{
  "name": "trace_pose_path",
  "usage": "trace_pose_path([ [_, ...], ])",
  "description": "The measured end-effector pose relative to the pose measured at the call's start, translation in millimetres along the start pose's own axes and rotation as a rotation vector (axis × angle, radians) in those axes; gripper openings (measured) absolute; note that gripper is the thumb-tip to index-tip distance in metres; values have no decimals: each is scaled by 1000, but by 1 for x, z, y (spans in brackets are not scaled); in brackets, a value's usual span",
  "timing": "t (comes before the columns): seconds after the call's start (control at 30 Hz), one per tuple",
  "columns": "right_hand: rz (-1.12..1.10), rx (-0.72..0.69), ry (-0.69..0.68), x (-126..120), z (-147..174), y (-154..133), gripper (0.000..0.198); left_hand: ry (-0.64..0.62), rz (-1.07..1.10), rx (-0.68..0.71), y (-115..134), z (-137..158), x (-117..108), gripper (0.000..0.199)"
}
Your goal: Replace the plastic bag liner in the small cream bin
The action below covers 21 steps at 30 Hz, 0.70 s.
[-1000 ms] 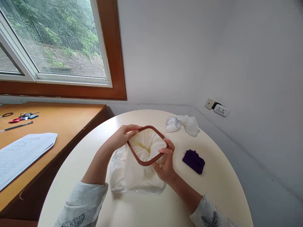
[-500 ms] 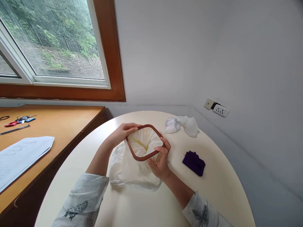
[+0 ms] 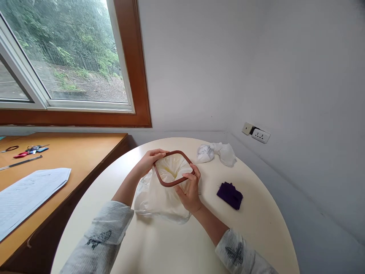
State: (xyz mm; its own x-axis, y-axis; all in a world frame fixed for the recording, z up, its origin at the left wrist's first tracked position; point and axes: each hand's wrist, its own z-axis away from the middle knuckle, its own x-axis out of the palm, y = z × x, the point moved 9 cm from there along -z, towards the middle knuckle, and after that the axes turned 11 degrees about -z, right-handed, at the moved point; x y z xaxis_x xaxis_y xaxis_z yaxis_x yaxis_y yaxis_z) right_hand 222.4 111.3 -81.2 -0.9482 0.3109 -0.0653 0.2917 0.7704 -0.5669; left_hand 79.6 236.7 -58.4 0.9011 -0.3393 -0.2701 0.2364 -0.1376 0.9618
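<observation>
A brown ring, square with rounded corners, is held above the round table. A whitish plastic bag hangs around and below it, and pale gathered film with a yellowish middle shows inside the opening. My left hand grips the ring at its far left corner, thumb along the top edge. My right hand is closed on the near right side, fingers over the rim and thumb underneath against the bag. The bag's lower part spreads on the table, and whatever lies under the film is hidden.
On the round cream table lie a folded dark purple cloth and a knotted white plastic bag. A wooden desk at left bears papers, a pen and keys. Walls stand behind and right.
The head view has shifted slightly. Both hands keep their hold on the ring, which looks a little flatter, its near edge higher in view.
</observation>
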Motion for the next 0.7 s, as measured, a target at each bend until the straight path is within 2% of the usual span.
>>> trace_pose_path([
  [0.1,21,54,-30,-2,-2,-5,32,100,-61,9,-1,1,-8,38],
  [0.23,56,133,-130,-3,-4,-11,34,344,-105,67,-1,6,-29,36],
  [0.3,76,140,-188,-4,-4,-16,39,460,-115,94,-4,13,-38,35],
  [0.4,100,108,-244,-12,-4,-23,51,544,-114,105,-15,29,-43,37],
  [0.5,90,112,-227,-28,-2,-20,54,575,-92,107,-27,52,-43,42],
  [0.57,60,199,-189,-40,2,-4,52,566,-87,105,-35,69,-39,47],
  [0.63,19,327,-177,-46,11,18,50,480,-103,85,-45,82,-28,53],
  [0.7,-22,425,-210,-43,22,36,52,335,-140,56,-55,89,-10,65],
])
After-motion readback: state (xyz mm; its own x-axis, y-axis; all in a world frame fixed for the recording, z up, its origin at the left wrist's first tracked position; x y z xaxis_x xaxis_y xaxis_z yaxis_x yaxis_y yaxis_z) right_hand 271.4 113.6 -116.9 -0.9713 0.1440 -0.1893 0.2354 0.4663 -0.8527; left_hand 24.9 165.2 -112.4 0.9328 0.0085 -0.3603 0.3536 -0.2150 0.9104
